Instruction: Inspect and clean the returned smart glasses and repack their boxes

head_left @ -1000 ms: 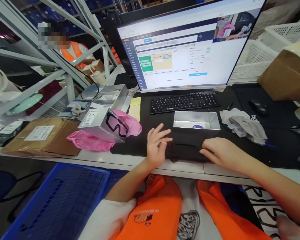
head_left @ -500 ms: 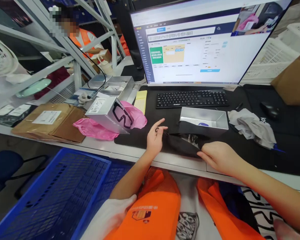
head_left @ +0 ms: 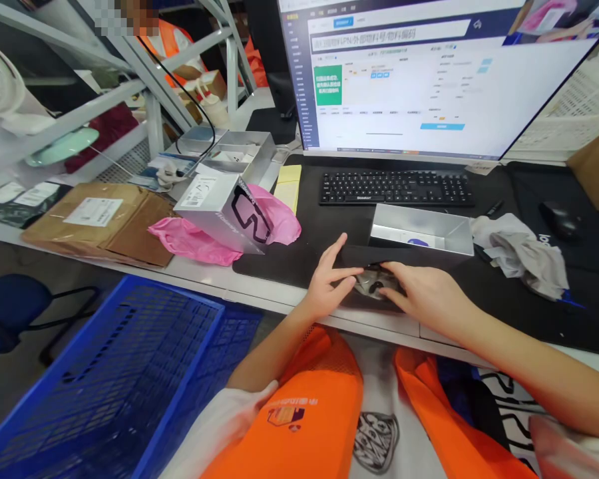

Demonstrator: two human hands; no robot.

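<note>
A black soft pouch lies on the black desk mat at the near edge. Its mouth is open and something pale and shiny shows inside. My left hand pinches the pouch's left edge, fingers pressed together. My right hand is curled over the opening from the right, its fingertips at the pale contents. Just behind the pouch stands a shallow silver box tray.
A silver goggles box rests on a pink bag at left, beside a cardboard parcel. Keyboard, monitor, grey cloth and mouse lie beyond. A blue crate stands below the desk. A person in orange is at the far left.
My hands went from resting flat and apart to closing on the pouch. The pouch was pulled open and my right hand slid left to its mouth.
</note>
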